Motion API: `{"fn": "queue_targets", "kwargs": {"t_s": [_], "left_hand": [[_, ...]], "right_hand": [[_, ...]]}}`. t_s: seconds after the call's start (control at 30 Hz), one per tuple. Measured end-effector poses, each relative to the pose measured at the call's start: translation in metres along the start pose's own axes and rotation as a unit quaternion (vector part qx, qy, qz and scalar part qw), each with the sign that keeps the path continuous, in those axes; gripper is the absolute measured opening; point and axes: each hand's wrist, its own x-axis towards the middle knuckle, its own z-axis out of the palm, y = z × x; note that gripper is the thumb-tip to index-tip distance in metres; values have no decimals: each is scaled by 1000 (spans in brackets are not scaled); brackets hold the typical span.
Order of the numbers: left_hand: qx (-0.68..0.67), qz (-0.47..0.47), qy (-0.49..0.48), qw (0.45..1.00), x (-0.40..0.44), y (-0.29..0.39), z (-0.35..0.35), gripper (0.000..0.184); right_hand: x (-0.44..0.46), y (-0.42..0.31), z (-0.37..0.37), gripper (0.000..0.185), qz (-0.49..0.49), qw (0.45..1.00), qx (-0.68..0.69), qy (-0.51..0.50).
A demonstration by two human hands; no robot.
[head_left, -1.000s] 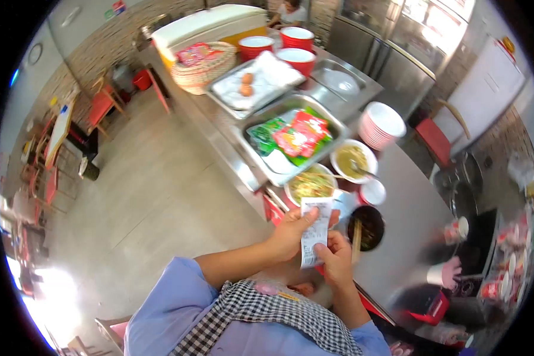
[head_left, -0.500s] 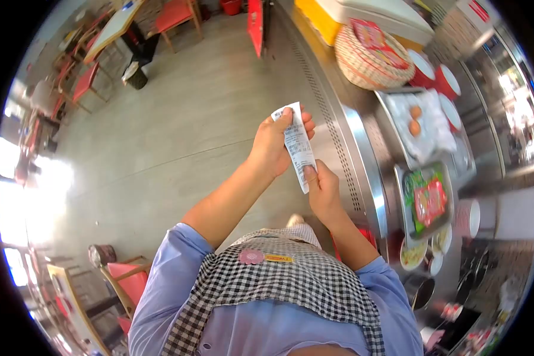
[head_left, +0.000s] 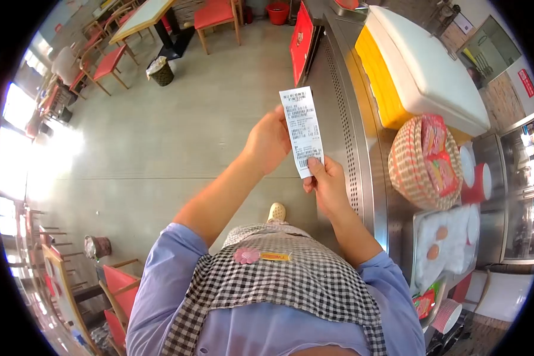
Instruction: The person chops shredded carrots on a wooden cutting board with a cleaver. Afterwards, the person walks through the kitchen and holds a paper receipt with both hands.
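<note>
A printed paper receipt [head_left: 303, 127] is held out in front of me, its text side facing up. My right hand [head_left: 329, 184] pinches its lower end, with the thumb on the front over the barcode. At the receipt's left edge is my left hand [head_left: 268, 141]. Its fingers pass behind the paper and are mostly hidden, and no thumb lies on the front, so its grip cannot be made out.
Along the right runs a steel counter [head_left: 371, 172]. On it stand a white-lidded yellow box [head_left: 421, 65], a woven basket [head_left: 410, 163] of red packets, and a tray [head_left: 417, 237] with two eggs on white cloth. Red chairs [head_left: 107, 68] and a table [head_left: 142, 21] stand left; a bin [head_left: 160, 72] sits nearby.
The receipt has been straightened and now shows its whole front. My left thumb has come off its face. The view has shifted forward along the counter, bringing the yellow box further in.
</note>
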Motion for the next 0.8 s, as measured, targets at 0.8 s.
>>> {"fn": "queue_targets", "kwargs": {"t_s": [0.8], "left_hand": [[1,-201,-188,961,170,71,-11,42]], "right_hand": [[158,-68,37,22,-93,970,7,226]]}}
